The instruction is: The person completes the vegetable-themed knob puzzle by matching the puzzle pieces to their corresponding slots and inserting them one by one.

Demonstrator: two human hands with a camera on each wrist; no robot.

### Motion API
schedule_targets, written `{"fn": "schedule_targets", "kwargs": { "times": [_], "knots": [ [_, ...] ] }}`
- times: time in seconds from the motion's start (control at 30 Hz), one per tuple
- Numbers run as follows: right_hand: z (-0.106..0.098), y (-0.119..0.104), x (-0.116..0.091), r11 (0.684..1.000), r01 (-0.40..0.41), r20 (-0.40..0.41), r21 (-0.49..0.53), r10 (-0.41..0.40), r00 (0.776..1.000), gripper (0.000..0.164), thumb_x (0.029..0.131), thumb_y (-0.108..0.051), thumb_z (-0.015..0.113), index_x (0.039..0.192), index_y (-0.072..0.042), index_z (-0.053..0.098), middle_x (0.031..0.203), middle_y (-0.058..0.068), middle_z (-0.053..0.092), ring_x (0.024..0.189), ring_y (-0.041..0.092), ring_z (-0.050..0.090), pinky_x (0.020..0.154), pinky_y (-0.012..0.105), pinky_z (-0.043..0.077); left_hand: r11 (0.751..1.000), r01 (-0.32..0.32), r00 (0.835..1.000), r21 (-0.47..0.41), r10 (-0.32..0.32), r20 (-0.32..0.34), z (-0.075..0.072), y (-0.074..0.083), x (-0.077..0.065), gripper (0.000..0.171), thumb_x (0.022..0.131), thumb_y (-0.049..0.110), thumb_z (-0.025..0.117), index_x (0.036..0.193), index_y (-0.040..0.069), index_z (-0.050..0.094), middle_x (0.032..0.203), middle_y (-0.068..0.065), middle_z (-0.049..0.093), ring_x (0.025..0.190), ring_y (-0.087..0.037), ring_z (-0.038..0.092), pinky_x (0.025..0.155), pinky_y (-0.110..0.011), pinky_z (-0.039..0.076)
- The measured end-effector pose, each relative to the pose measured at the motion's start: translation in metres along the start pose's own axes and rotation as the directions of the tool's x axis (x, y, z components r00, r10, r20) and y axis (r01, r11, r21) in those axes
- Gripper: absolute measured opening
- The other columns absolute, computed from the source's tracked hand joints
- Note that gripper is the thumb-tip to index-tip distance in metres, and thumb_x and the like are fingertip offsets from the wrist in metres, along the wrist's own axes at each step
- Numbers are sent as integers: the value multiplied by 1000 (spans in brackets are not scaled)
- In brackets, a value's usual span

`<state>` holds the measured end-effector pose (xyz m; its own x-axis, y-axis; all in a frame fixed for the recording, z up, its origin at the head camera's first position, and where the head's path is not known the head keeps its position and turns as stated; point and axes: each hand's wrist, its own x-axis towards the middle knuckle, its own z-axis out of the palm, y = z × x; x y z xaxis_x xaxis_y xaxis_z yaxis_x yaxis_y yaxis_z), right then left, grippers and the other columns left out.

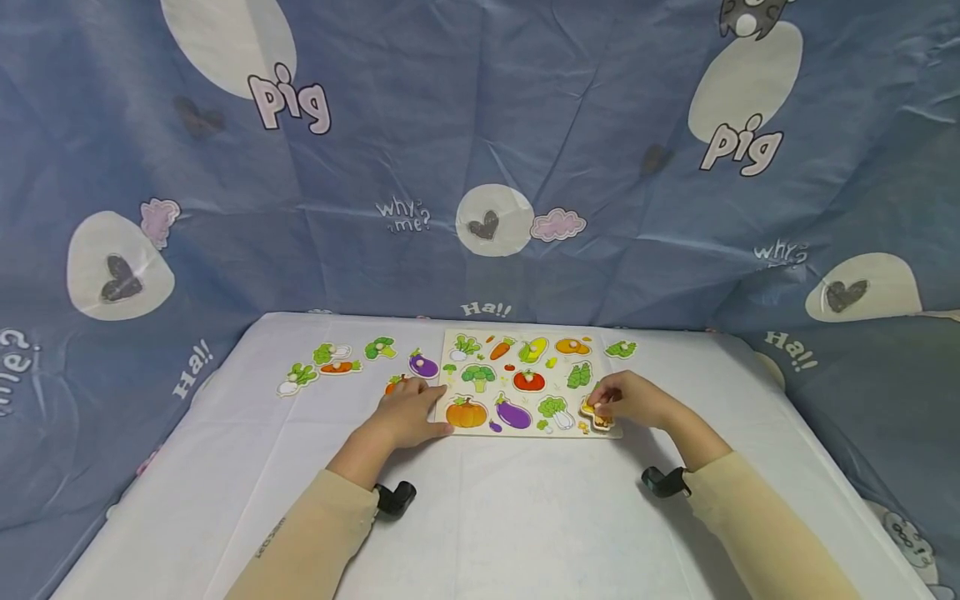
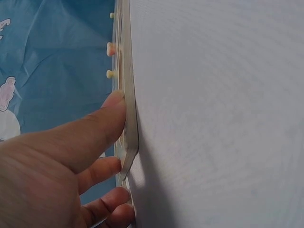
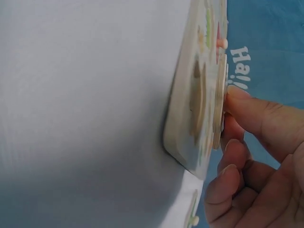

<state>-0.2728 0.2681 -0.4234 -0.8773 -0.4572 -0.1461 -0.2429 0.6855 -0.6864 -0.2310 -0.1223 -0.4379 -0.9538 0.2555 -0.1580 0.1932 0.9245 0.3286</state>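
Observation:
A pale board (image 1: 517,432) printed with vegetables lies flat on the white table. My left hand (image 1: 408,414) touches its near left corner, thumb by the front edge and fingers along the left side. Over the near right corner, my right hand (image 1: 630,398) pinches a yellow-and-brown puzzle piece (image 1: 597,417); its exact kind is unclear. In the right wrist view the piece (image 3: 220,102) stands slightly off the board's face. Knobbed corn (image 1: 534,349) and tomato (image 1: 528,381) pieces sit on the board. An orange pumpkin piece (image 1: 395,383) is partly hidden behind my left hand.
Left of the board lie loose pieces: an eggplant (image 1: 423,364), a broccoli (image 1: 380,347), a carrot (image 1: 341,367), a cabbage (image 1: 328,353) and a white radish (image 1: 297,379). A green leafy piece (image 1: 621,349) lies right of it. Blue printed cloth (image 1: 420,275) hangs behind the table.

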Motion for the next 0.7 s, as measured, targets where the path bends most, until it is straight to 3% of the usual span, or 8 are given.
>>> {"fn": "schedule_targets", "kwargs": {
  "times": [0.3, 0.7],
  "knots": [
    [7, 4, 7, 995, -95, 14, -11, 95, 995, 4, 90, -3, 73, 93, -5, 72, 85, 2, 63, 79, 17, 54, 74, 33, 45, 1000, 7, 1000, -9, -7, -4, 2, -1, 2, 76, 87, 48, 75, 150, 15, 48, 128, -14, 50, 117, -31, 44, 104, -51, 38],
    [12, 1, 9, 990, -136, -6, -32, 136, 991, 7, 88, -1, 74, 93, -5, 72, 86, 1, 64, 82, 17, 55, 78, 33, 46, 1000, 9, 1000, -7, -9, -2, 0, 0, -1, 76, 87, 47, 75, 150, 15, 48, 129, -15, 49, 118, -32, 44, 105, -51, 37]
  ]
}}
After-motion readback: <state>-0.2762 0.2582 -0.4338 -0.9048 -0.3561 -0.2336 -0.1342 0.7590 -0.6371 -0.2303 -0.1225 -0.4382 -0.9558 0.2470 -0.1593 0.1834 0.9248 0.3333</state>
